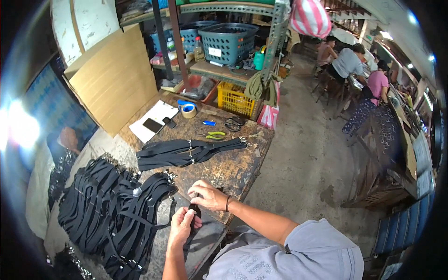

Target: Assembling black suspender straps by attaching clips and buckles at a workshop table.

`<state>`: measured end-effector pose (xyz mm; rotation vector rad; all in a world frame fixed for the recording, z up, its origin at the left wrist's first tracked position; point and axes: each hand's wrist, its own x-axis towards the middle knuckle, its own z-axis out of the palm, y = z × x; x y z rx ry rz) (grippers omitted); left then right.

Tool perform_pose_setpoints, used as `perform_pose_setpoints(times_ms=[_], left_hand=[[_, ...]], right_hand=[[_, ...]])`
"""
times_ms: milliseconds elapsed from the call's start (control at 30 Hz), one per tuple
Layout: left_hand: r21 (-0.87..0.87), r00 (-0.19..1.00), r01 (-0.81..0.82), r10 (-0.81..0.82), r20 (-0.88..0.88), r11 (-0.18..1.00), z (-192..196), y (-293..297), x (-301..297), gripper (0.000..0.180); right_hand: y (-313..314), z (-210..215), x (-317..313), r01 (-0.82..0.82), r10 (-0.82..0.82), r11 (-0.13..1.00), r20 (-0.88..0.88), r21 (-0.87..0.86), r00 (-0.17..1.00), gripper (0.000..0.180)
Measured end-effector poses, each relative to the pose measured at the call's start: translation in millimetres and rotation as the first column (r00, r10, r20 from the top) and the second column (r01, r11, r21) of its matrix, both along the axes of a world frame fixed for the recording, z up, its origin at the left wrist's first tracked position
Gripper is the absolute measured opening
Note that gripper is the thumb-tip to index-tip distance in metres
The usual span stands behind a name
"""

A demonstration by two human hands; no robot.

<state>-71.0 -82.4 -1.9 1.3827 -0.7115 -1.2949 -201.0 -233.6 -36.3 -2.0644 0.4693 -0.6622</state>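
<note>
Both my hands meet at the near edge of the worn wooden table. Between the thumb and fingers of my left hand is a black strap. My right hand pinches the upper end of the same strap; its fingertips partly cover that end. Left of my hands lies a large heap of black straps with metal fittings. Beyond it, a flatter bundle of black straps with metal clips stretches across the table.
Green-handled pliers, scissors, a tape roll and a phone on paper lie farther back. A shelf holds blue-grey baskets; a yellow crate sits below. Several people work at benches on the far right.
</note>
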Motion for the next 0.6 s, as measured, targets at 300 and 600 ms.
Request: perform_pose_setpoints(times_ms=[300, 600], left_hand=[[-0.249, 0.968, -0.248, 0.226, -0.113, 0.936, 29.6, -80.2, -46.2, 0.021], [-0.366, 0.953, -0.226, 0.128, -0.274, 0.903, 33.6, -199.7, -127.0, 0.009]], right_hand=[[-77.9, 16.5, -101.1, 0.566, -0.565, 0.825, 0.074, 0.008, 0.822, 0.015], [-267.7, 26.7, -175.4, 0.663, -0.643, 0.572, 0.237, -0.482, 0.728, 0.021]])
